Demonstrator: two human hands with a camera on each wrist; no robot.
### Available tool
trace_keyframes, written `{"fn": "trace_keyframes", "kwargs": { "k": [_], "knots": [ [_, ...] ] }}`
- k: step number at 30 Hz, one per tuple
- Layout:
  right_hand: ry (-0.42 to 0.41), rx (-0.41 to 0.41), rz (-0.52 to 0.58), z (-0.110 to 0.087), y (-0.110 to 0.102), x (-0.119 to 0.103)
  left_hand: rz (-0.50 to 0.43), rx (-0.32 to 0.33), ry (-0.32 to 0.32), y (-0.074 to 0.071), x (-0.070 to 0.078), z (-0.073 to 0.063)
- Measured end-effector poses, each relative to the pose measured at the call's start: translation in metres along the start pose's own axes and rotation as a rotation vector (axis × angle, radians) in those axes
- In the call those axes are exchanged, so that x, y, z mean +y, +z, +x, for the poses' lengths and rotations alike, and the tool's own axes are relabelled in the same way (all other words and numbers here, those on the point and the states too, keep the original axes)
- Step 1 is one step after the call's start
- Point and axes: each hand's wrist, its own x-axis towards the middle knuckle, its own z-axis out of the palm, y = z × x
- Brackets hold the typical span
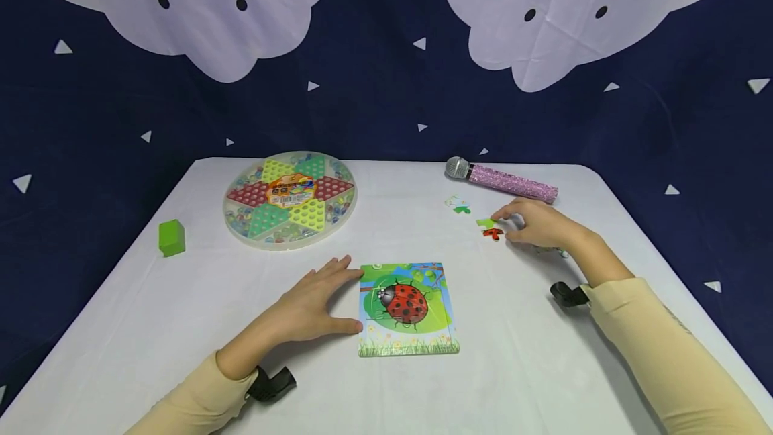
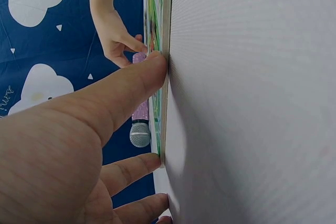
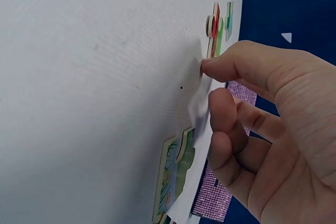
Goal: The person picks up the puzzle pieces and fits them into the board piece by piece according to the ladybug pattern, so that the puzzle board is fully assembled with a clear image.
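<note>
On the bench (image 1: 531,374), red-and-green puzzle pieces (image 1: 492,233) lie at the fingertips of the right hand (image 1: 543,223), its grip parted between thumb and forefinger; the left hand (image 1: 306,305), fingers spread, touches the ladybird board's (image 1: 407,307) left edge.

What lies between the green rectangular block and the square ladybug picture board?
Seen in the head view: bare white tabletop beside the green block, then the left hand at the left edge of the ladybug picture board.
</note>
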Motion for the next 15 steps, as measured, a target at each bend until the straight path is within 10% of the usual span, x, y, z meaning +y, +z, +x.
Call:
{"fn": "trace_keyframes", "kwargs": {
  "k": [15],
  "knots": [
    [0.032,-0.027,0.033,0.0074,-0.0021,-0.0003,0.001,-0.005,-0.005,0.0008,-0.0020,0.0015]
  ]
}}
